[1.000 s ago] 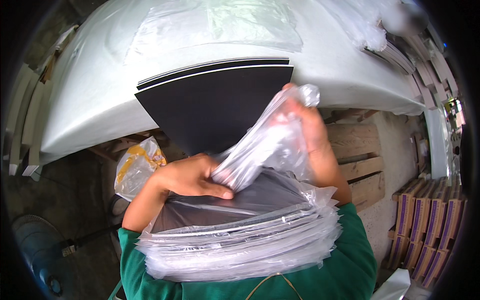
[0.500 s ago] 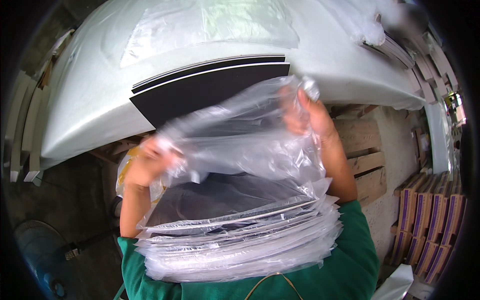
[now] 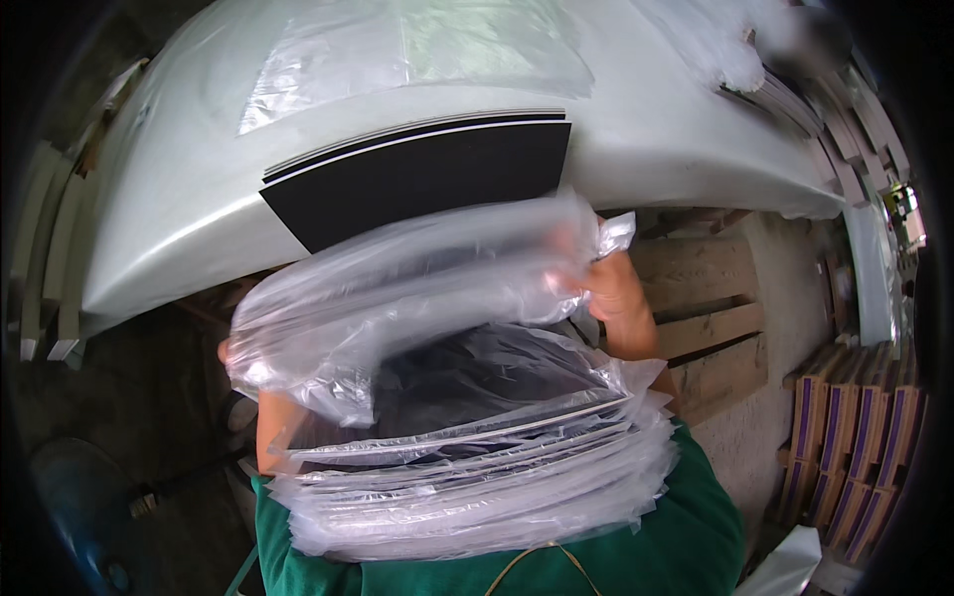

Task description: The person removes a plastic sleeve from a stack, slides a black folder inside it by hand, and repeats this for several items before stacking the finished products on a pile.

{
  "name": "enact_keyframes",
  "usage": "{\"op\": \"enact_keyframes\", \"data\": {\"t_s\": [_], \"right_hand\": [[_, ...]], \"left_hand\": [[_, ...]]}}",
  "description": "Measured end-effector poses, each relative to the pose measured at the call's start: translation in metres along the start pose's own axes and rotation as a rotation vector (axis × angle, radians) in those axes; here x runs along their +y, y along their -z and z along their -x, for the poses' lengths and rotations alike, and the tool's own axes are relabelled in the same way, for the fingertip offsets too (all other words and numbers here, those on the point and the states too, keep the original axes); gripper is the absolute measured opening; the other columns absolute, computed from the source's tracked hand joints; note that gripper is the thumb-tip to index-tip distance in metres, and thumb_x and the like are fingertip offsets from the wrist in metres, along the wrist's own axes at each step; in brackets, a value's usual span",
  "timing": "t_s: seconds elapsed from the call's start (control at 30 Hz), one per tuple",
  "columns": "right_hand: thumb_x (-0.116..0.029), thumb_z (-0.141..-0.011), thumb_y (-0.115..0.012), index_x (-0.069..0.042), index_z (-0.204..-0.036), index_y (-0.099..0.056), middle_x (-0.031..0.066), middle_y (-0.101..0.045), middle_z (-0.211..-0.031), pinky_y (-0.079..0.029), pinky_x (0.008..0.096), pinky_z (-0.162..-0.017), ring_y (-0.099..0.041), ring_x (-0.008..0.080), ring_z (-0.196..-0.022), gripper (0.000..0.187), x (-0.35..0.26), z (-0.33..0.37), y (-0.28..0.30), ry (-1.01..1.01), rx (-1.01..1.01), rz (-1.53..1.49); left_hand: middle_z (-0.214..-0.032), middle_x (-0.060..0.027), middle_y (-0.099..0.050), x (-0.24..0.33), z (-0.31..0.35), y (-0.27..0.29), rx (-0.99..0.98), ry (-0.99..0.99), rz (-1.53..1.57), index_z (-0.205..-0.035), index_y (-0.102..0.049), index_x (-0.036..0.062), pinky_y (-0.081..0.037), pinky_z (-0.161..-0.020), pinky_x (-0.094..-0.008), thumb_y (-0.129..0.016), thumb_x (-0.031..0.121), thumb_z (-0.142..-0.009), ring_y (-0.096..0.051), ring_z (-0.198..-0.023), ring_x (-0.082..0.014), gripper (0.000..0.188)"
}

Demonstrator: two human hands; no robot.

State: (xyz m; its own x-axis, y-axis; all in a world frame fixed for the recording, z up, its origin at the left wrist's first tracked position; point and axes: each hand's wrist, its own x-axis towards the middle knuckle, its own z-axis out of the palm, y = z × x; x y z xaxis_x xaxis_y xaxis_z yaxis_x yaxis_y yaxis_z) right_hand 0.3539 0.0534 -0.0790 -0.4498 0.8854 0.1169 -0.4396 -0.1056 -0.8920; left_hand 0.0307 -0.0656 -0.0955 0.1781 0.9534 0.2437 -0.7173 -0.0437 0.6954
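Note:
A clear plastic bag (image 3: 417,263) is stretched crosswise in front of me, blurred by motion. At its right end my right hand (image 3: 601,283) grips the film, its fingers partly behind the plastic. My left hand (image 3: 227,355) holds the other end; most of it is covered by the bag, with only a fingertip showing. Just beyond are a few black boards (image 3: 427,179) with pale edges, overhanging the table edge. Close to my body is a thick stack of black boards in clear plastic sleeves (image 3: 477,497), and the bag hangs over its far side.
A table under whitish sheeting (image 3: 656,119) curves across the far side, with flat clear plastic bags (image 3: 417,50) on it. Wooden pallet slats (image 3: 701,273) lie at the right. Stacked cartons (image 3: 850,447) stand at lower right, a fan (image 3: 84,517) at lower left, and pale panels (image 3: 45,248) at far left.
My left hand has moved left and down, pulling the bag wider, and is now mostly behind it. My right hand has come down slightly, and the bag uncovers more of the black boards.

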Motion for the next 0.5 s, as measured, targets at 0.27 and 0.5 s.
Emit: {"op": "enact_keyframes", "data": {"t_s": [0.27, 0.5], "right_hand": [[0.008, -0.069, -0.060, -0.004, -0.087, -0.056, 0.0066, -0.050, -0.082, -0.040, 0.0276, -0.064, -0.048, 0.0174, -0.070, 0.022, -0.046, -0.027, -0.046, 0.984, 0.692, 1.200], [0.005, -0.070, -0.056, -0.013, -0.111, -0.056, 0.0077, -0.052, -0.115, -0.044, 0.0280, -0.073, -0.055, 0.0233, -0.097, 0.045, -0.056, -0.023, -0.053, 0.489, 0.374, 1.491]], "left_hand": [[-0.071, 0.0014, -0.044, 0.055, -0.050, -0.031, 0.222, -0.375, -1.161, -0.090, -0.058, 0.0006, -0.037, -0.062, -0.0217, -0.052, -0.010, -0.064, -0.040, -0.067, -0.0073, 0.029], [-0.084, -0.0051, -0.043, 0.051, -0.054, -0.037, 0.360, -0.451, -1.817, -0.110, -0.057, 0.0125, -0.038, -0.063, -0.0234, -0.055, -0.018, -0.050, -0.043, -0.072, -0.0164, 0.067]]}}
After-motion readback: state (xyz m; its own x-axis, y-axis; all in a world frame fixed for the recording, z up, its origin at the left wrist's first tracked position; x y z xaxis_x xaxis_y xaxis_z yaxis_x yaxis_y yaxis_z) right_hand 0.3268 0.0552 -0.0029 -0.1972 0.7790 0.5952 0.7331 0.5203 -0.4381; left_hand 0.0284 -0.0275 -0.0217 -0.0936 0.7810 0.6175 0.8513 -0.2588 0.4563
